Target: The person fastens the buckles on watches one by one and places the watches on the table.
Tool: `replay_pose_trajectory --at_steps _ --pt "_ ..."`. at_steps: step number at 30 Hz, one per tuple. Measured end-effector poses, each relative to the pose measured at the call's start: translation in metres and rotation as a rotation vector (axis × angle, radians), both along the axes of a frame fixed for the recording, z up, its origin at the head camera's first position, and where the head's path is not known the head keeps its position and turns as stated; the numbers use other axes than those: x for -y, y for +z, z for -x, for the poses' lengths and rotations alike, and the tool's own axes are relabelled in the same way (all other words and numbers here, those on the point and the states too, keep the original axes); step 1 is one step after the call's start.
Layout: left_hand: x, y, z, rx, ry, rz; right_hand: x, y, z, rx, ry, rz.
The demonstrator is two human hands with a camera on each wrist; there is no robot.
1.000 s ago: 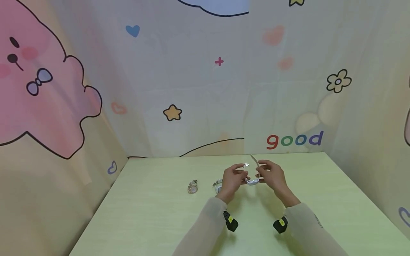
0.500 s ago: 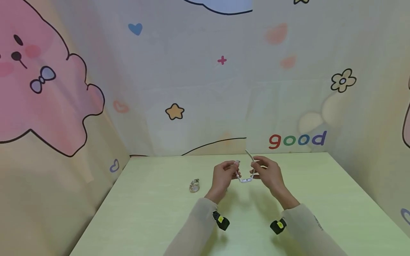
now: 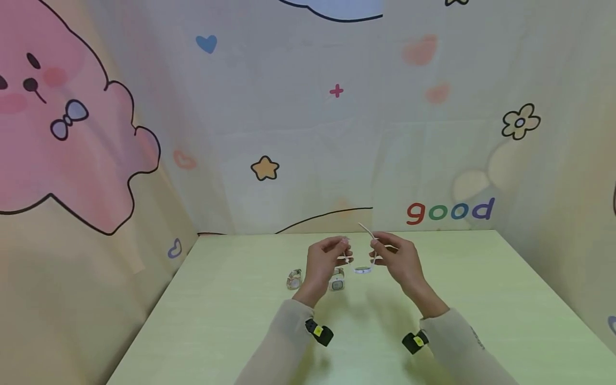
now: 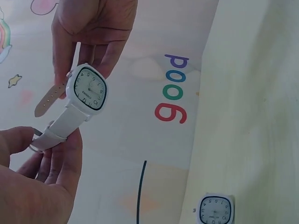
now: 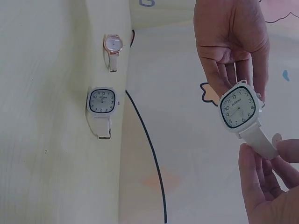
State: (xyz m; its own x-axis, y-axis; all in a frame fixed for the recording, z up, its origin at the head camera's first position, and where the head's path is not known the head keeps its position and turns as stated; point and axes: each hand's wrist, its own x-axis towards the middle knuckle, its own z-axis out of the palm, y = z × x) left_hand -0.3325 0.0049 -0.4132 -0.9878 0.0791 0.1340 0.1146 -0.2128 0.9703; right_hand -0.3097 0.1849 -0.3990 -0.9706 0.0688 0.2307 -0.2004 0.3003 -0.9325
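A white wristwatch (image 4: 88, 87) with a rounded-square dial hangs unbuckled between both hands, above the table. My left hand (image 3: 323, 262) pinches the buckle end of its strap between thumb and fingers. At the other side, my right hand (image 3: 400, 261) holds the strap's holed half, and the pale strap tip sticks up past the fingers. In the head view the watch case (image 3: 362, 270) sits low between the hands, with the strap sides rising from it in a U. The dial faces away from the head camera, while both wrist views show it.
A similar white square watch (image 5: 102, 100) lies dial up on the table (image 3: 216, 321), just beside the left wrist in the head view. Farther left lies a smaller rose-gold watch (image 5: 113, 44) with a round dial. A printed curtain (image 3: 298, 123) stands behind the table's far edge.
Both hands have shifted left together with the held watch, the left hand farther, so the strap ends stand wider apart. The white watch on the table now shows right of the left wrist.
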Motion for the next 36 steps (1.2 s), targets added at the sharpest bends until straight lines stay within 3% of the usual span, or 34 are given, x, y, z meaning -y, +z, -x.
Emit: replay_pose_trajectory --at_steps 11,18,23,36 --pt "0.012 0.003 -0.002 -0.068 0.02 -0.006 0.007 0.011 -0.011 -0.062 0.033 -0.039" --pt "0.019 0.004 -0.004 -0.144 -0.023 0.017 0.011 0.014 -0.013 -0.07 0.06 -0.002" --pt "0.022 0.006 -0.008 -0.171 -0.036 0.027 0.014 0.014 -0.017 -0.09 0.071 -0.044" --pt "0.025 0.014 -0.017 -0.233 0.006 0.047 0.018 0.013 -0.023 -0.128 0.11 -0.083"
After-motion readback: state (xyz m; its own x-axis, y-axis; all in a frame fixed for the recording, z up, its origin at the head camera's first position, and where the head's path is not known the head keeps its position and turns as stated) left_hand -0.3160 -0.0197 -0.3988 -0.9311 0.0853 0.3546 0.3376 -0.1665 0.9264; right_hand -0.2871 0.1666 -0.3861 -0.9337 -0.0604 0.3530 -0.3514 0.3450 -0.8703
